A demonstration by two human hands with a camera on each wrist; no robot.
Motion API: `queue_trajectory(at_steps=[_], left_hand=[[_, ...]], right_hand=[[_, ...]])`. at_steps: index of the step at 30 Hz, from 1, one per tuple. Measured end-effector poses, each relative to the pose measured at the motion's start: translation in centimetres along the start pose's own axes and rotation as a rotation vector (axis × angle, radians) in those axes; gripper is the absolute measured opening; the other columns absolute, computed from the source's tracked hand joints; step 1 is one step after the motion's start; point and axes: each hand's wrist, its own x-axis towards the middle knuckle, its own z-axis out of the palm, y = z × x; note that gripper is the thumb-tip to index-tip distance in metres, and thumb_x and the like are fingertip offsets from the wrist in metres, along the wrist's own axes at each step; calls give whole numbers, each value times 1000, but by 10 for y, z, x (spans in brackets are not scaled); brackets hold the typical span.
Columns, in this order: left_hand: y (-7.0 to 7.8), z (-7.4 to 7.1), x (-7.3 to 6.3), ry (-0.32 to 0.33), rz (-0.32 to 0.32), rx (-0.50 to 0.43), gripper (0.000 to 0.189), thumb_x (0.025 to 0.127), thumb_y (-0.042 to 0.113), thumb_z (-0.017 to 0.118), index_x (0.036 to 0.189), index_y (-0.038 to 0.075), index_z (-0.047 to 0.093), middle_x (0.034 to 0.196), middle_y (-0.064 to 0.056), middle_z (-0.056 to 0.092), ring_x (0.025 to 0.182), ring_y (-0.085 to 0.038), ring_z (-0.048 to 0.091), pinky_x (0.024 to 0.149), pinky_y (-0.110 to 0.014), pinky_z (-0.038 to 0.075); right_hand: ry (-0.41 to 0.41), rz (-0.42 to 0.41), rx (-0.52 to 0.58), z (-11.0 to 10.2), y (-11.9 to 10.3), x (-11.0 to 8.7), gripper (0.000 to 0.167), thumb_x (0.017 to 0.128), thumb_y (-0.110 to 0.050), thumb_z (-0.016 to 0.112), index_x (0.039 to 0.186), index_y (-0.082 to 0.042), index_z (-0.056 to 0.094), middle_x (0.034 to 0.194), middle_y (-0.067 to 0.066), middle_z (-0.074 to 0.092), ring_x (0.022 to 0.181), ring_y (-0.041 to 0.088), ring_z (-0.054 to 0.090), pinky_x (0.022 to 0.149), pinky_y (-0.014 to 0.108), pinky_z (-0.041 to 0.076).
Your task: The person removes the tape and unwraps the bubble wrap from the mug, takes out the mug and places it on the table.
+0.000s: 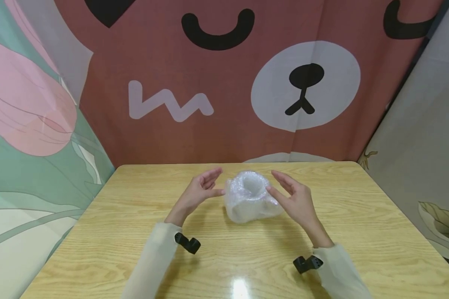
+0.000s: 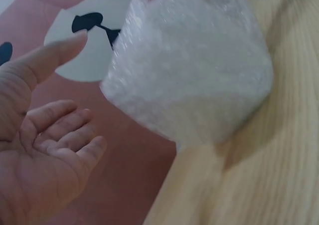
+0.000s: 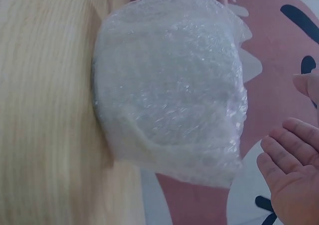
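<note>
A bundle of clear bubble wrap (image 1: pixel 248 203) sits on the wooden table, with a round hollow at its top. What it may wrap is hidden by the cloudy plastic. My left hand (image 1: pixel 201 189) is at its left side, fingers relaxed and thumb pointing at it. In the left wrist view a gap shows between the left hand (image 2: pixel 50 145) and the bubble wrap (image 2: pixel 194 70). On the other side my right hand (image 1: pixel 293 197) has its fingers extended, the thumb near the wrap's upper right edge. The right wrist view shows that hand (image 3: pixel 294 170) apart from the bubble wrap (image 3: pixel 169 85).
The wooden table (image 1: pixel 134 216) has a back edge close behind the wrap. Behind it hangs a reddish curtain (image 1: pixel 217 137) with a bear face. A floral cloth (image 1: pixel 30 124) hangs at the left and a grey one (image 1: pixel 415 145) at the right.
</note>
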Motion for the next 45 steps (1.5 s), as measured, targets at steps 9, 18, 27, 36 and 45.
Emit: queue_trajectory(at_steps=[9,18,27,36,45], left_hand=[[-20,-1,1,-115,-2,-34,84,81,-6,73,151,1,27,157,-9,26,143,-22,21,115,-41,20],[-36,1,3,-198,-4,-131,82,83,-10,69,152,2,25,157,-12,24,142,-25,25,113,-37,25],[-44,2,4,-273,-2,-177,82,86,-8,68,153,3,22,158,-9,22,141,-24,29,109,-35,34],[-42,5,6,-288,8,-195,80,86,-11,65,153,1,22,158,-10,21,142,-26,26,111,-37,29],[-44,6,7,-281,13,-196,79,85,-15,62,152,2,25,157,-12,25,141,-26,28,109,-35,33]], right_hand=[[5,-140,-31,12,10,11,37,83,-1,75,119,3,66,116,17,66,106,31,64,87,40,52],[-35,-317,-121,25,20,23,29,81,-8,78,108,0,73,105,10,71,95,24,69,76,39,58],[-163,-442,-224,32,16,35,25,82,-11,76,104,0,74,99,12,72,52,9,56,53,35,53],[-340,-535,-304,39,7,45,19,83,-8,76,100,0,75,96,11,73,69,13,68,64,30,58],[-426,-640,-462,43,4,45,14,82,-10,77,94,-2,76,88,6,73,79,17,70,70,29,58]])
